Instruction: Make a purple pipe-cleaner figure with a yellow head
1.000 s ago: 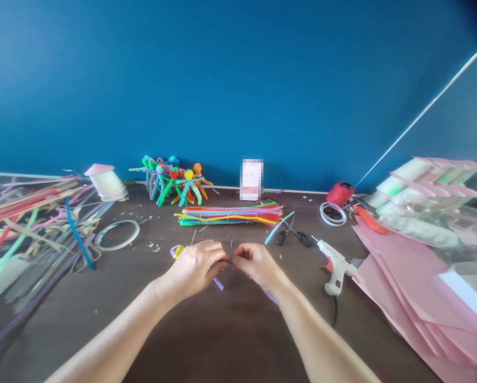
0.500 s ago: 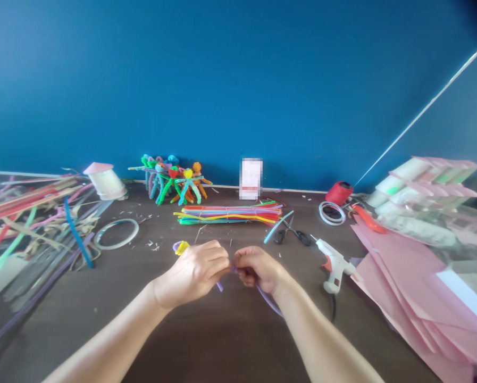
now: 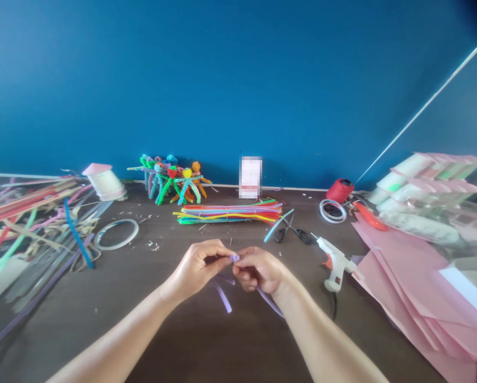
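Both hands meet in the middle, close above the dark table (image 3: 174, 340). My left hand (image 3: 201, 265) is closed, thumb and fingers pinching a purple pipe cleaner (image 3: 223, 298) whose loose ends hang below it. Fingers curled, my right hand (image 3: 258, 270) grips the same purple work at a small twisted knot (image 3: 234, 257) between the fingertips. A purple length (image 3: 269, 302) runs down from under my right hand along the wrist. The inside of my left palm is hidden.
Beyond the hands lies a pipe cleaner bundle (image 3: 230, 214), with pipe cleaner figures (image 3: 173, 178) behind. Scissors (image 3: 289, 230) and a glue gun (image 3: 335, 263) lie right, near pink sheets (image 3: 406, 298). At left are a tape roll (image 3: 116, 235) and mixed strips (image 3: 34, 223).
My left hand has turned, bringing its thumb side into view. The yellow and purple piece that stuck out beyond it no longer shows. Purple ends now hang lower between the hands.
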Available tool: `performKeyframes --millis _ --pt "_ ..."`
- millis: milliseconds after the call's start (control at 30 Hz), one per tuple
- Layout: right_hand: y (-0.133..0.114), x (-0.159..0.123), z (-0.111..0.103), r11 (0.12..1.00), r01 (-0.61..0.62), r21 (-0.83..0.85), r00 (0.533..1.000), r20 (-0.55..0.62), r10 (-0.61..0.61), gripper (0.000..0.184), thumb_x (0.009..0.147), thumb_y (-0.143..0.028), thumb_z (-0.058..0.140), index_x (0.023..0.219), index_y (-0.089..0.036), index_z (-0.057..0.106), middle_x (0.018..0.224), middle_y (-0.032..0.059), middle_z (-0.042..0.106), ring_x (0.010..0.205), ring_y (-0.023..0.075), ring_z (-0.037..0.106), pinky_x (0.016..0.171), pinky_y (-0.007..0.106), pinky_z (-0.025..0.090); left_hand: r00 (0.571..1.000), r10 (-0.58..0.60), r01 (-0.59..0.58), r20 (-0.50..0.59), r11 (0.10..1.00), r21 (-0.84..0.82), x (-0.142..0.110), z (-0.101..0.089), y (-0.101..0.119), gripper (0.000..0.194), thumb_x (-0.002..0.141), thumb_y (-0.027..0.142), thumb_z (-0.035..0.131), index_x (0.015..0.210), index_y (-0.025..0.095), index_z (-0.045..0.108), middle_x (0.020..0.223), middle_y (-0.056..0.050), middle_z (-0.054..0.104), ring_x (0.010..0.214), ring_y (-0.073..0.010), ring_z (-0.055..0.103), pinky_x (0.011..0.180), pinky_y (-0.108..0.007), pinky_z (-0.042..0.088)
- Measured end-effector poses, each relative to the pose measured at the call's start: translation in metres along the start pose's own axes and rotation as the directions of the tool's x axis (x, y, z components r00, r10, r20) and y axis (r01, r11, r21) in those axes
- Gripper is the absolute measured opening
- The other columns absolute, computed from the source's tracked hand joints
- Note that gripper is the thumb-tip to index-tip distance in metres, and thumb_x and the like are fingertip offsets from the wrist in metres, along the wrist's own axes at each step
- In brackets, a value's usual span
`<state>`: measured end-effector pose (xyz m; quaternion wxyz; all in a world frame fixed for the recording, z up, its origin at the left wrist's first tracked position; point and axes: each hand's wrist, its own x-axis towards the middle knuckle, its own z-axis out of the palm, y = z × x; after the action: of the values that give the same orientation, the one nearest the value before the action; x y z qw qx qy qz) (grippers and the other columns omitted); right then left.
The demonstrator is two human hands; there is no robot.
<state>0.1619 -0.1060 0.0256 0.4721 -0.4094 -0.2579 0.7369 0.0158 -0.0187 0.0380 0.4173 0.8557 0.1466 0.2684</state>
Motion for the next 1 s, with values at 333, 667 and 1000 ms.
performKeyframes --millis 333,667,1000 --pt "0.009 0.007 0.011 0.901 0.163 -0.403 0.927 -0.251 -0.280 0.026 0.074 -0.036 0.048 0.062 -0.014 0.056 0.038 -0.0067 0.040 0.031 0.0051 0.031 0.034 0.019 0.022 0.975 -0.199 0.199 -0.098 0.980 -0.011 0.001 0.005 -0.004 0.021 0.078 0.031 0.050 0.072 0.015 0.062 0.066 -0.002 0.063 0.062 -0.0125 0.056 0.060 -0.022 0.044" --pt "0.015 0.001 0.020 0.101 -0.015 -0.995 0.725 -0.080 -0.684 0.017 0.079 -0.018 0.043 0.069 -0.019 0.058 0.059 0.0013 0.059 0.052 0.0132 0.053 0.050 0.021 0.031 0.970 -0.197 0.211 -0.145 0.974 0.088 0.001 0.007 -0.016 0.015 0.075 0.023 0.051 0.076 0.017 0.065 0.073 -0.002 0.066 0.068 -0.0141 0.058 0.063 -0.023 0.043" --pt "0.013 0.004 0.018 0.088 0.028 -0.996 0.751 -0.037 -0.659 0.021 0.083 -0.020 0.040 0.071 -0.019 0.058 0.061 0.0025 0.060 0.053 0.0139 0.054 0.050 0.021 0.033 0.862 -0.494 0.499 0.114 0.788 -0.359 0.007 0.001 -0.018 0.022 0.068 0.027 0.055 0.081 0.013 0.064 0.061 0.000 0.060 0.050 -0.0095 0.047 0.045 -0.019 0.036"
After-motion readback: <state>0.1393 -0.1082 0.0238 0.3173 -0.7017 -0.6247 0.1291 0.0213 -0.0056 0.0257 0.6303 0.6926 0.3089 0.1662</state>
